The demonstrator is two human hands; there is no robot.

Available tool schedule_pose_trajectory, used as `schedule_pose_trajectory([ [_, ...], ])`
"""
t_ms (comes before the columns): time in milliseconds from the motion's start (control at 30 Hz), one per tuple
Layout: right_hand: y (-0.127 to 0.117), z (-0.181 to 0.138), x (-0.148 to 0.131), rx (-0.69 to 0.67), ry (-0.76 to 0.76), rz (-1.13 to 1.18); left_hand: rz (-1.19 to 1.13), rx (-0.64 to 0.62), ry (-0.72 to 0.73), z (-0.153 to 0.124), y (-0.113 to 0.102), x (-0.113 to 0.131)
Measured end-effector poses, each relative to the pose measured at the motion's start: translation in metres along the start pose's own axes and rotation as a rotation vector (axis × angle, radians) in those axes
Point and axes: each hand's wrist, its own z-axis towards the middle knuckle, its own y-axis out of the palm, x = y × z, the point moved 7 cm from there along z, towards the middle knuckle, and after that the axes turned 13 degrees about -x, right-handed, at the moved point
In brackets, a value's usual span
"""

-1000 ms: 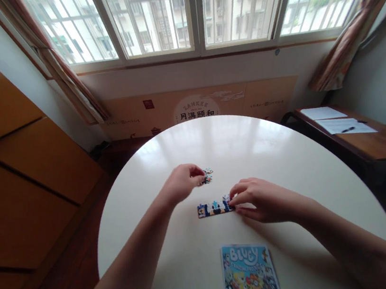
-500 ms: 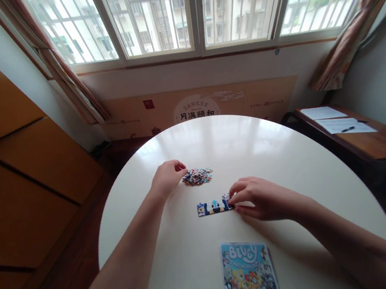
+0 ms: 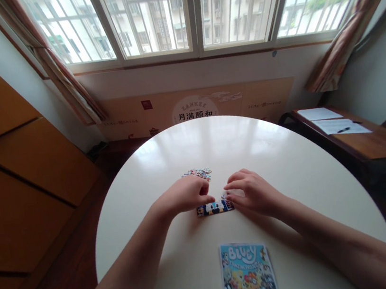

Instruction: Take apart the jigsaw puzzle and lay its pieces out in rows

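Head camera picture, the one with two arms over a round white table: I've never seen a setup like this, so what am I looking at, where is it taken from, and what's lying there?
There is no machine here: these are a person's two bare arms. The camera sits on that person's head and looks forward and down, so the arms come in from the bottom edge. The left hand and the right hand meet over a short joined strip of jigsaw pieces on the round white table. The left fingers touch its upper left edge, the right fingers its right end. Whether either hand pinches a loose piece cannot be told. Beyond the left hand lies a small pile of loose pieces. Nearest the person a colourful Bluey picture lies flat.
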Motion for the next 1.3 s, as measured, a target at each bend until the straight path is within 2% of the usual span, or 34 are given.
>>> schedule_pose_trajectory([
  [167, 0.004, 0.001, -0.003, -0.028, 0.004, 0.018, 0.020, -0.076, -0.016, 0.003, 0.008, 0.006],
  [467, 0.009, 0.005, 0.004, -0.107, 0.084, 0.185, 0.029, -0.081, -0.042, 0.004, 0.009, 0.006],
  [933, 0.010, 0.004, -0.001, -0.175, 0.073, 0.213, 0.027, -0.093, -0.034, 0.005, 0.012, 0.003],
  [1300, 0.006, 0.003, 0.005, -0.109, 0.065, 0.373, 0.034, -0.106, -0.046, 0.004, 0.012, 0.006],
])
